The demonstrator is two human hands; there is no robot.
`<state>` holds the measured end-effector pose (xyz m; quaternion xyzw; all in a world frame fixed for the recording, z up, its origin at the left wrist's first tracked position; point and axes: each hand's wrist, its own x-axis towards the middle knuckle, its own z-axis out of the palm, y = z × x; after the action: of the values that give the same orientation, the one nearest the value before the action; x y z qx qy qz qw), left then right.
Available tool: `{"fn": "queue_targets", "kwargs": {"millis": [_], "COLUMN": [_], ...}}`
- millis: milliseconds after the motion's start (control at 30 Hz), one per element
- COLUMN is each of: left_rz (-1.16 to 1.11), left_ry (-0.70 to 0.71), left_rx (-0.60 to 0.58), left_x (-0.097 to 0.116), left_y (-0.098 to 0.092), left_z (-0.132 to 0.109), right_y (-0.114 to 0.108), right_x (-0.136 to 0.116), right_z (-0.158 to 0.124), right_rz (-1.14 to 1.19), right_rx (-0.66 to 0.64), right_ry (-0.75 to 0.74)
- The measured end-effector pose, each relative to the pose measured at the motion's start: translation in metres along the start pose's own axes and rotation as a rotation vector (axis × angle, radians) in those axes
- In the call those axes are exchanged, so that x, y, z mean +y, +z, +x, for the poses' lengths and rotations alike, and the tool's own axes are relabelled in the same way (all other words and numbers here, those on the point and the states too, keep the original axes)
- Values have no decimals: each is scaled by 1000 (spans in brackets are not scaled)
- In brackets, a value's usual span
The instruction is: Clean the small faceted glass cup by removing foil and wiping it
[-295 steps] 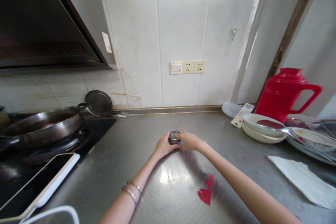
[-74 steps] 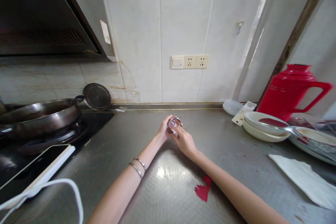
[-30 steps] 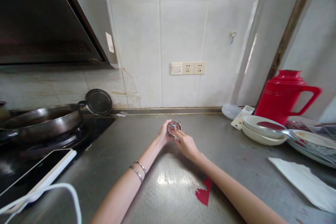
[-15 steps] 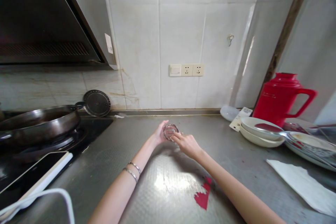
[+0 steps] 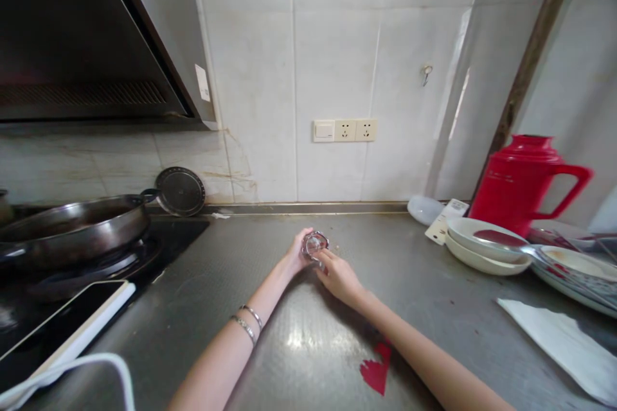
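In the head view, my left hand [image 5: 297, 253] is wrapped around a small clear glass [image 5: 314, 241] from its left side, just over the middle of the counter. The glass is tilted so that its round mouth faces me. My right hand [image 5: 340, 276] reaches in from the right, with its bent fingertips at the mouth of the glass. The right fingers are closed together, and what they hold, if anything, is hidden. A torn red piece [image 5: 376, 369] lies on the counter below my right forearm.
On the left stand a steel pan [image 5: 81, 228] on the stove and a phone [image 5: 58, 334] with a white cable. At right are a red thermos [image 5: 518, 186], stacked white bowls [image 5: 482, 257], a patterned dish [image 5: 578, 270] and a white paper sheet [image 5: 559, 340].
My right fingertips have shifted within the mouth of the glass, and the glass has turned slightly in my left hand. The whole view has moved a little.
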<state>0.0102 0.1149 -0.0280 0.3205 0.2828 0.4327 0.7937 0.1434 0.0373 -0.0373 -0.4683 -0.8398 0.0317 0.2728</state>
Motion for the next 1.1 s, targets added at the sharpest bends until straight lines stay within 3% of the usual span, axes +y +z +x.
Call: {"fn": "queue_targets", "kwargs": {"millis": [133,267,400,533,667,833,1100], "left_rz": [-72,-78,-39,55,130,47,-111], "left_ry": [50,40,-8,-118,-241,-102,148], "left_rx": [-74,-169,-238,-147,-86,16,39], "left_x": [-8,-8,4,15,11,0,-14], "left_y": [4,5,-2,-11,-13,-6,2], "left_z": [-4,-8,-8,-7,-5,-1,3], "right_y": [4,-10,-28,-38,-37,-29,7], "right_x": [-1,-2,-2,1,5,10,1], "right_z": [0,0,1,2,3,3,4], "right_rz": [16,-204,-383,-464,-469,-362,148], "right_rx": [43,-67,-150,-221,-251,-201,48], "right_ry": [65,46,-67,-243,-276,-121,44]}}
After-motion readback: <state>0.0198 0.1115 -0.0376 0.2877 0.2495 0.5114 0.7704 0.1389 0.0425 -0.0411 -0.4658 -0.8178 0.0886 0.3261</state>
